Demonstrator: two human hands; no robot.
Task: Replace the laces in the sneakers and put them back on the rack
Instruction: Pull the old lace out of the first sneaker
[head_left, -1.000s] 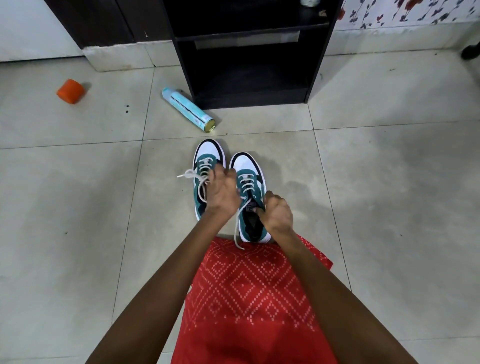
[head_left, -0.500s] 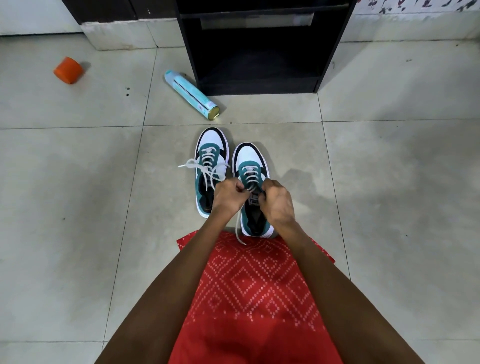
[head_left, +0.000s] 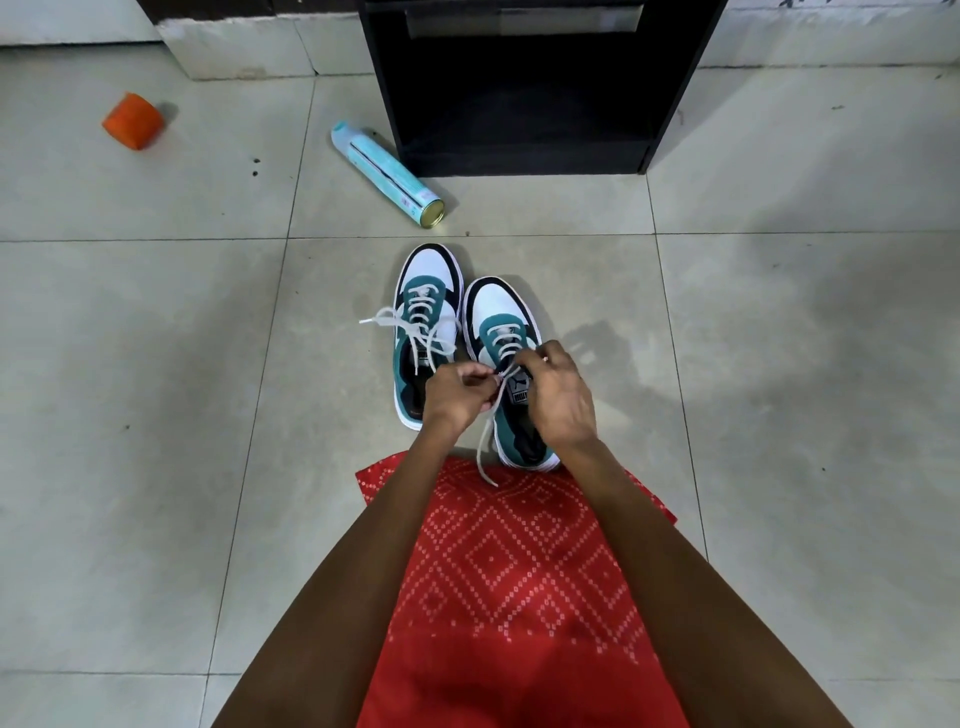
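The white lace (head_left: 487, 441) of the nearer sneaker (head_left: 498, 306) is being pinched by the left grip (head_left: 457, 396) and the right grip (head_left: 560, 397), both curled around it, above the tiled floor (head_left: 156, 364)

- The floor (head_left: 156, 374) lies open at frame left and right.
- A spray can (head_left: 387, 174) lies aslant, upper centre, between the sneakers (head_left: 498, 306) and the rack (head_left: 519, 158).
- An orange roll (head_left: 132, 121) sits upper left, well apart.

I see both bare forearms (head_left: 374, 561) stretched forward and angling inward. My left hand (head_left: 457, 392) is curled, its fingertips pinching the lace (head_left: 487, 441). My right hand (head_left: 558, 395), back up and knuckles bent, pinches it just beside.
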